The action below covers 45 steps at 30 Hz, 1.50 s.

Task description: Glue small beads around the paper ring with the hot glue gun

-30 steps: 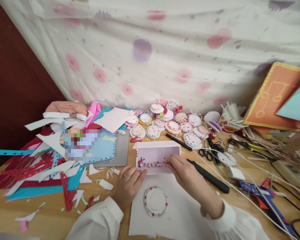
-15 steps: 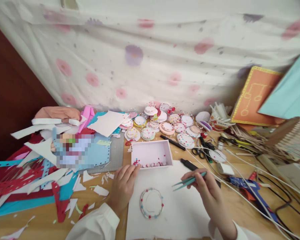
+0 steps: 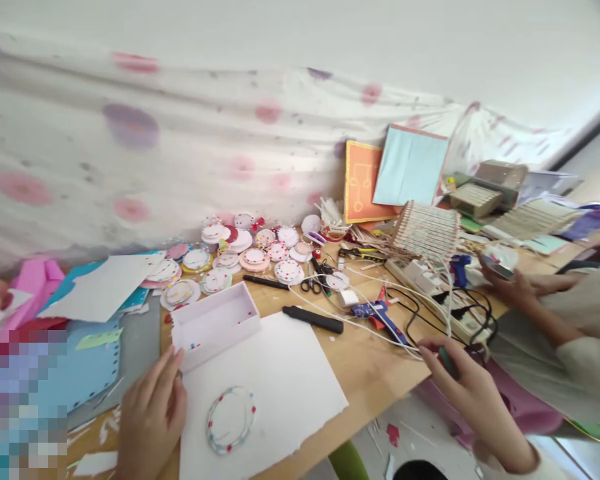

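Observation:
My left hand (image 3: 153,417) is closed at the near left corner of a shallow white box (image 3: 215,347), fingertips against its wall. A few small red and blue beads (image 3: 195,346) show inside; the near wall hides part of the floor. To the right, past the table's edge, my right hand (image 3: 467,393) is closed around teal tweezers (image 3: 449,363), mostly covered by the fingers. Between the hands, a white sheet (image 3: 290,373) carries a coiled wire ring (image 3: 230,420) strung with red, blue and pale beads.
Beaded paper discs (image 3: 255,259) crowd the back. Black pen (image 3: 265,282), black marker (image 3: 313,319), scissors (image 3: 311,285), blue glue gun (image 3: 380,319) and power strip (image 3: 465,327) lie rightward. Another person's hand (image 3: 517,290) holds a phone-like object at right. Blue paper (image 3: 93,360) lies left.
The view has swung to the right, bringing another person into sight. My right hand has moved right, off the sheet, with the tweezers. My left hand stays by the box corner.

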Tool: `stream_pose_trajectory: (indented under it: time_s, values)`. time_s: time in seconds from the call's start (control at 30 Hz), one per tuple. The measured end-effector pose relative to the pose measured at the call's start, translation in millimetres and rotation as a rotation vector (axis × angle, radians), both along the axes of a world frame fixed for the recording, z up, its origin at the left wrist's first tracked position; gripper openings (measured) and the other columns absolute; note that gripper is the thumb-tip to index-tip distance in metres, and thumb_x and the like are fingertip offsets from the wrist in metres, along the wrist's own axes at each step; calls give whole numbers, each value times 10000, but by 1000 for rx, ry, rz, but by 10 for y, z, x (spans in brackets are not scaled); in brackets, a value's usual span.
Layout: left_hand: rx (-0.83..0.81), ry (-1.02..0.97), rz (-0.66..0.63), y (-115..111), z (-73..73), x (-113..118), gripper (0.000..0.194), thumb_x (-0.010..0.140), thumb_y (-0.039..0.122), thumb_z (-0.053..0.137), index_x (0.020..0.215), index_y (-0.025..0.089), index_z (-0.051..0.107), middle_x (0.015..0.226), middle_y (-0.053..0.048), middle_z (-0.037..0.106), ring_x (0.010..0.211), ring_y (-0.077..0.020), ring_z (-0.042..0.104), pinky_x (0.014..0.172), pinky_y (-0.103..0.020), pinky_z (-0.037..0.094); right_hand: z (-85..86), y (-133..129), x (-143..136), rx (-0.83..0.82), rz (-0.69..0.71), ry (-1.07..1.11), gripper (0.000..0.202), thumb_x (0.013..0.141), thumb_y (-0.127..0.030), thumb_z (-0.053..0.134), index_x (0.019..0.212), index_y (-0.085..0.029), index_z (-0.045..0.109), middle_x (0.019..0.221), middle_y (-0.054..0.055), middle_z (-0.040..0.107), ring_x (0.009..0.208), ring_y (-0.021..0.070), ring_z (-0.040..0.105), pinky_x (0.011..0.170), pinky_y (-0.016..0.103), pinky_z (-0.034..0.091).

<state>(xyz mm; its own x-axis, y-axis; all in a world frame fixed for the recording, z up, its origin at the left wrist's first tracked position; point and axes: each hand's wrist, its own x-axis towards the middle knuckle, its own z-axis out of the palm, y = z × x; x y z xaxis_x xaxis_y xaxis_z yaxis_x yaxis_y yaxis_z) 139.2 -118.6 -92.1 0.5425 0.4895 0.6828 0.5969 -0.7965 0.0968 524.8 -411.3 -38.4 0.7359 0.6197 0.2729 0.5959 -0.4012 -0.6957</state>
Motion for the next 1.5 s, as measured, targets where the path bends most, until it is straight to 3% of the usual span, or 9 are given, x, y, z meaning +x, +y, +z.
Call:
stream_pose_trajectory:
  time_s: [0.17,0.3,0.43,0.73,0.93,1.03,1.2,1.33,1.5]
  values:
    - [10,-4,-34,-146,182,-23,396,846,134,536,1236,203,531,1160,-140,636,1003,-294,625,885,-427,462,-188,91,99,-299,239,-190,227,898,-347,467,913,-223,656,907,71,712,823,231,679,743,347,532]
    - [14,-3,-38,-270,307,-81,361,856,152,524,1213,202,548,1113,-131,649,968,-288,631,888,-434,455,-280,284,210,-335,167,-372,368,916,-294,416,1251,-224,551,1172,95,666,965,255,683,786,376,549]
    - [26,-2,-21,-349,384,-130,340,855,163,522,1191,196,560,1085,-130,651,938,-289,635,869,-434,459,-232,449,430,-365,109,-531,418,904,-303,450,1313,-227,497,1314,89,588,1015,256,670,741,339,563]
    - [-6,-15,-38,-446,452,-99,301,857,167,520,1149,203,580,1042,-108,664,916,-265,638,855,-417,460,-356,528,672,-681,60,-500,260,886,-389,484,1025,-206,605,1101,102,668,834,263,693,574,315,493]
    - [-13,-12,-66,-451,451,-99,296,845,143,524,1129,198,587,1044,-109,668,914,-263,642,856,-421,463,-323,503,843,-620,122,-376,217,895,-316,449,858,-211,635,932,75,691,826,218,675,668,292,474]
    - [-14,-5,-69,-456,428,-117,287,844,140,523,1116,201,595,1039,-105,670,913,-258,642,864,-419,462,-288,549,930,-629,50,-381,263,904,-309,408,869,-209,649,897,94,701,822,238,674,655,306,464]
    - [-11,-7,-61,-478,390,-162,277,840,150,538,1104,206,601,1018,-95,680,896,-251,644,856,-414,463,-325,636,922,-668,-81,-383,304,908,-290,367,1070,-180,599,827,130,715,724,287,681,577,343,440]
    - [-11,-12,-56,-496,376,-199,259,844,154,534,1089,198,603,1007,-105,680,894,-259,640,831,-420,457,-362,633,781,-685,-27,-367,308,901,-411,412,1023,-197,595,841,106,719,734,271,691,568,322,440]
    - [-19,-9,-68,-508,366,-199,249,849,144,526,1079,199,602,993,-104,679,887,-254,634,834,-423,456,-355,628,648,-718,44,-338,439,837,-538,471,1037,-175,614,1065,146,676,850,309,682,581,335,451]
